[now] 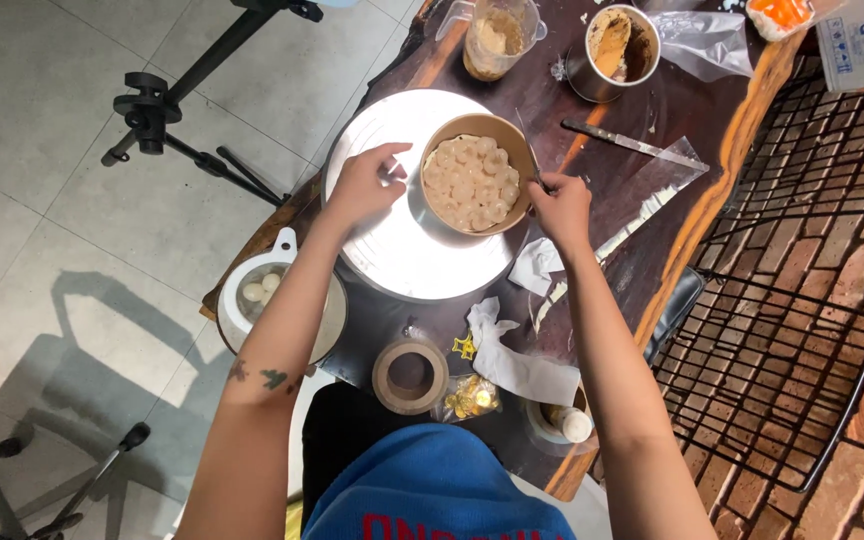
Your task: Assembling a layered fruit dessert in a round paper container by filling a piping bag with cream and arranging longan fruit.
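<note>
A round cake topped with pale slices sits on a white turntable mid-table. Left hand rests just left of it, fingers loosely curled, holding nothing discernible. Right hand at its right edge pinches a thin tool.

table: dark wood slab table, upper centre to lower right
centre: white round turntable
top: plastic jug, metal tin, clear bag, knife
lower left: white bowl
bottom: tape roll, crumpled tissue
</note>
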